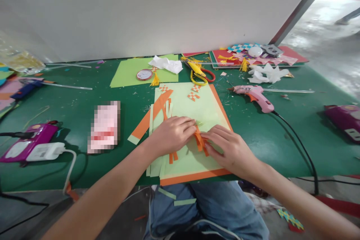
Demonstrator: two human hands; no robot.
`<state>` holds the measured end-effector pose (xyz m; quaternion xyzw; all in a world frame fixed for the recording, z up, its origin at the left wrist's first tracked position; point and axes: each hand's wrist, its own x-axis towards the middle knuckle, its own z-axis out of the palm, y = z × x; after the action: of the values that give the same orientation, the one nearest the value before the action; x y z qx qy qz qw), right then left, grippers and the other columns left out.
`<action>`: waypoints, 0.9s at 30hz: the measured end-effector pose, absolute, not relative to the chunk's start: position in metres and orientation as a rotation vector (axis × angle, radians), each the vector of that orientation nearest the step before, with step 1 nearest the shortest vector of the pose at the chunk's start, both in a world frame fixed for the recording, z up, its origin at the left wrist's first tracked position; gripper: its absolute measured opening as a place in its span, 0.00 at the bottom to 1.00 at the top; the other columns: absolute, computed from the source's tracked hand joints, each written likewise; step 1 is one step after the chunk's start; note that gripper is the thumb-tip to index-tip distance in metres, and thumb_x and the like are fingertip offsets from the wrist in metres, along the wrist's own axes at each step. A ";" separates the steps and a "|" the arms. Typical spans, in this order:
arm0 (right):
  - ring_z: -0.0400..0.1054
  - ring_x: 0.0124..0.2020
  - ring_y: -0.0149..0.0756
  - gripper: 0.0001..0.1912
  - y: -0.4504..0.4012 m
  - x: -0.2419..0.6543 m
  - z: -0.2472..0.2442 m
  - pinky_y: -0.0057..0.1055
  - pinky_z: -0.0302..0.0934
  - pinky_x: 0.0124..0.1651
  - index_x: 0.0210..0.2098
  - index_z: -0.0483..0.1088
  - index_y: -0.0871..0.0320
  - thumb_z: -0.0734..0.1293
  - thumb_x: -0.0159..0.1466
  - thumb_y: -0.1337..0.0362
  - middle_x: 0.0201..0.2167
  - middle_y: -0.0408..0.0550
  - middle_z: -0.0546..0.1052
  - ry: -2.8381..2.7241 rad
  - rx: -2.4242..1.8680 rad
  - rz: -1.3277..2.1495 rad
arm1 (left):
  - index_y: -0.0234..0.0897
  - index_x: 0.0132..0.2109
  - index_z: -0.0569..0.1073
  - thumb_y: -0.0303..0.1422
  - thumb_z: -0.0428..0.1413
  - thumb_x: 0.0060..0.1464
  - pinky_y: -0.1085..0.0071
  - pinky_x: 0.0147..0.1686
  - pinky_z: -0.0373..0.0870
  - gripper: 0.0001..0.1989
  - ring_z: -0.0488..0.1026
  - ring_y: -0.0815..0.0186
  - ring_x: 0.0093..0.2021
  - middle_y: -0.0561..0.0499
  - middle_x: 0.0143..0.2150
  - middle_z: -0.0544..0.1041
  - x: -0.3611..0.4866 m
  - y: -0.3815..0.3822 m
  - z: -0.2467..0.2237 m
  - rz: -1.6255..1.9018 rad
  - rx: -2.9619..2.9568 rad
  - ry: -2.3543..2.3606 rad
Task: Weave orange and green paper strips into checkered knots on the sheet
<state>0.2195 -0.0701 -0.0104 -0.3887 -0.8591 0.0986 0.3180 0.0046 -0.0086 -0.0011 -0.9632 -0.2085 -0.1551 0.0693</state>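
Both hands work over pale green paper sheets (180, 170) with orange ones showing along the edges. Between them are narrow orange paper strips (199, 140), partly crossed over each other. My left hand (177, 131) has its fingers closed on the strips' left side. From the right, my right hand (227, 146) pinches the same strips with thumb and fingertips. More orange strips lie under and beside my left hand, along with a wider orange band (143, 122). Small orange-and-white checked woven pieces (193, 96) rest at the top of the sheets.
A pink glue gun (254, 95) lies at right, its cord trailing off the front edge. Scissors (201, 75) and crumpled tissue (167, 64) are behind the sheets. At left are a blue glue gun (28, 89), a purple power strip (42, 135) and a white charger (45, 152).
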 end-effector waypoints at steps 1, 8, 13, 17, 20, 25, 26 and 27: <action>0.69 0.36 0.39 0.10 -0.071 0.220 -0.010 0.36 0.69 0.38 0.44 0.71 0.62 0.61 0.65 0.72 0.34 0.52 0.77 -2.268 -1.032 0.243 | 0.31 0.47 0.74 0.26 0.47 0.64 0.61 0.46 0.75 0.12 0.75 0.57 0.52 0.41 0.50 0.79 0.004 -0.009 -0.001 -0.473 -2.890 -0.619; 0.70 0.41 0.45 0.25 -0.073 0.217 -0.008 0.43 0.69 0.43 0.53 0.67 0.64 0.68 0.62 0.54 0.39 0.56 0.77 -2.341 -1.203 0.107 | 0.31 0.46 0.75 0.28 0.47 0.64 0.61 0.49 0.75 0.13 0.75 0.59 0.52 0.40 0.51 0.79 0.003 -0.007 0.000 -0.537 -2.949 -0.660; 0.69 0.39 0.46 0.19 -0.073 0.208 -0.009 0.42 0.68 0.41 0.44 0.70 0.64 0.67 0.63 0.54 0.35 0.55 0.76 -2.323 -1.275 -0.019 | 0.30 0.46 0.75 0.26 0.47 0.63 0.61 0.48 0.75 0.13 0.76 0.59 0.51 0.41 0.50 0.79 0.004 -0.007 0.000 -0.589 -2.934 -0.683; 0.68 0.36 0.43 0.07 -0.070 0.202 -0.008 0.39 0.66 0.39 0.35 0.71 0.62 0.65 0.64 0.63 0.31 0.53 0.75 -2.262 -1.264 -0.031 | 0.30 0.47 0.75 0.26 0.47 0.62 0.61 0.48 0.75 0.13 0.76 0.58 0.51 0.42 0.49 0.80 0.004 -0.008 -0.001 -0.592 -2.932 -0.690; 0.68 0.35 0.40 0.04 -0.067 0.199 -0.005 0.36 0.66 0.39 0.33 0.71 0.61 0.65 0.63 0.67 0.30 0.51 0.75 -2.213 -1.225 0.045 | 0.30 0.49 0.74 0.27 0.47 0.63 0.61 0.47 0.76 0.14 0.76 0.58 0.51 0.41 0.49 0.80 0.004 -0.007 -0.001 -0.590 -2.931 -0.703; 0.66 0.34 0.38 0.05 -0.063 0.197 -0.007 0.34 0.65 0.38 0.30 0.71 0.59 0.65 0.63 0.70 0.29 0.49 0.75 -2.193 -1.175 0.157 | 0.28 0.50 0.74 0.27 0.46 0.63 0.60 0.45 0.76 0.15 0.77 0.57 0.50 0.40 0.48 0.80 0.005 -0.007 -0.002 -0.600 -2.921 -0.715; 0.66 0.34 0.37 0.06 -0.063 0.198 -0.008 0.34 0.65 0.38 0.29 0.71 0.59 0.65 0.63 0.71 0.29 0.49 0.75 -2.199 -1.171 0.161 | 0.28 0.50 0.74 0.27 0.46 0.63 0.61 0.46 0.76 0.15 0.77 0.57 0.50 0.40 0.48 0.80 0.005 -0.007 -0.002 -0.603 -2.922 -0.718; 0.66 0.34 0.37 0.07 -0.062 0.198 -0.009 0.34 0.65 0.38 0.29 0.71 0.60 0.65 0.63 0.71 0.29 0.49 0.75 -2.200 -1.170 0.159 | 0.28 0.50 0.74 0.27 0.46 0.63 0.61 0.46 0.76 0.15 0.76 0.58 0.50 0.41 0.48 0.80 0.005 -0.007 -0.002 -0.606 -2.925 -0.724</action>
<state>0.1981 -0.0624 -0.0088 -0.4443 -0.8357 0.0606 0.3170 0.0046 -0.0074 -0.0021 -0.9511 -0.2355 -0.1971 0.0340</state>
